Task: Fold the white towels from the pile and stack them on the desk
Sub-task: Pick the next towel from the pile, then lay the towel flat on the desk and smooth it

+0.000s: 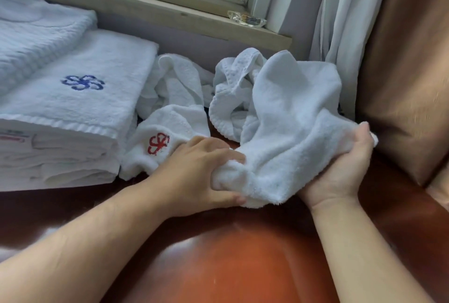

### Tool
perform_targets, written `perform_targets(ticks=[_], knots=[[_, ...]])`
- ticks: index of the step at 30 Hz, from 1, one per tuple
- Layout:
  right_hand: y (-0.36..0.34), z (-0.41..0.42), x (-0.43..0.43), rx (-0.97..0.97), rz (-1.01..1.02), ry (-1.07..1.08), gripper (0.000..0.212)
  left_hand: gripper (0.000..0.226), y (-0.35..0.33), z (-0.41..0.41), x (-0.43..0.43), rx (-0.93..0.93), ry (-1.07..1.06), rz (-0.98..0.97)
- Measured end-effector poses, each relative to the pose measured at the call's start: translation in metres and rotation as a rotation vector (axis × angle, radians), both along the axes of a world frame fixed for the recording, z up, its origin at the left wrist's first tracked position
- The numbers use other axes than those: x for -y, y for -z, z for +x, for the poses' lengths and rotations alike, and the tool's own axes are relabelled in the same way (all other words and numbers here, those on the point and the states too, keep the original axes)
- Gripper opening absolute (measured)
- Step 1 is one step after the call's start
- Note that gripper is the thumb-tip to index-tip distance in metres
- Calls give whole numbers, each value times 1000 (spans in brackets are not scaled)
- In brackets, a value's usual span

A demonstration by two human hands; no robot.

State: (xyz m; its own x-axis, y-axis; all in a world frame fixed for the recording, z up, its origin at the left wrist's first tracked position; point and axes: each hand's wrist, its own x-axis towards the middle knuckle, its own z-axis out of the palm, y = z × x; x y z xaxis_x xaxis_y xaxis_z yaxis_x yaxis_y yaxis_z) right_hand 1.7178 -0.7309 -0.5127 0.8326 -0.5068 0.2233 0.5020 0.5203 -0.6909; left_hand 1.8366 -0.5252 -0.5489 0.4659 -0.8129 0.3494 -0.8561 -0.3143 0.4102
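two bare forearms reach in from the bottom edge over the glossy red-brown surface (218,254). left hand (201,174) lies knuckles up, its grip clamped on a bunched corner of a white towel (291,132), thumb underneath and fingers curled over the top of the wad. right hand (345,169) is turned palm up at the other end of the same towel, fingers curled round its edge, so this grip is clamped on the cloth as well. between the two hands the towel is lifted and sags in loose folds; its far part drapes back toward the pile.

the pile of unfolded towels (230,89) sits behind the hands, crumpled against the wall below the window sill (170,18). one crumpled towel with a red flower emblem (158,143) lies just beside the left hand, touching its wrist side.

left of the pile stands a stack of folded towels (60,137), the top one bearing a blue flower emblem (82,82). a second, higher fold of ribbed white cloth (36,35) rests behind it, toward the far left.

on the sill lies a small clear glass object (246,19); what it is cannot be told. a pale curtain (340,23) hangs at the right of the window, and a brown curtain (401,59) hangs beside it, reaching down past the right hand.
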Motion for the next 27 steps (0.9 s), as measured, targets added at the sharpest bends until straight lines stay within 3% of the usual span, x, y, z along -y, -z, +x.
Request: perform_targets(ticks=[2,4,7,13,18,21,23,25,27], knots=[[5,2,1,-52,-11,27,73,79,-1,0,1,24,-9,30],[13,8,2,-235,-40,184,59,68,-2,2,2,31,-31,-9],[26,17,2,-527,-301,475,34,54,0,4,2,53,-63,-61],[33,16,3,-546,-338,487,45,60,7,-3,9,87,-190,-94],[24,-3,-16,-717,-427,516,42,66,2,-24,-6,141,-242,99],[9,-22,-29,-822,-314,531,50,67,-19,-40,-20,11,-297,266],[-8,-34,-38,-830,-187,674,58,74,-48,-52,-25,-141,-300,433],[-36,-49,-46,-746,-133,847,56,80,-84,-65,-33,-304,-272,537],[-70,-63,-52,-560,-198,988,47,74,-115,-75,-41,-439,-238,505]])
